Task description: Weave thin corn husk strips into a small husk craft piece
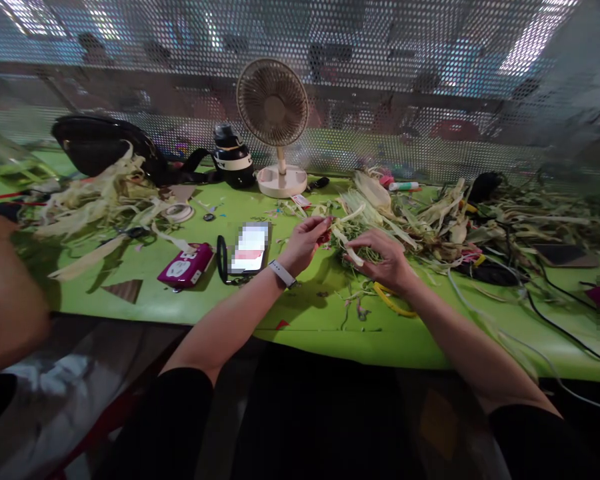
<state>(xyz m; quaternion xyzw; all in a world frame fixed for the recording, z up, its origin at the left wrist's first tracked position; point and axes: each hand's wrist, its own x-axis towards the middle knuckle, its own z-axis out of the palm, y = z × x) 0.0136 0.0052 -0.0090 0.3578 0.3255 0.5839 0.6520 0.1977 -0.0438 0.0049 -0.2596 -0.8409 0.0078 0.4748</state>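
Note:
My left hand (306, 243), with a pale band on its wrist, is closed in a pinch near a small red bit and the upper end of a pale corn husk strip (349, 248). Fingers of my right hand (383, 259) are closed round the lower part of that strip. Thin green stems lie beneath and beside both hands. Past them spreads a heap of dry corn husks (375, 197). A yellow ring-shaped object (391, 301) rests on the table, partly behind my right wrist. What exactly the left fingertips grip is too small to make out.
On the green table (310, 337) stand a fan (275, 110) and a black bottle (233, 160). A lit phone (253, 250) and a magenta box (186, 265) lie left of my hands. Cables (545, 300) cross the right side. Another person's arm (10, 293) is at far left.

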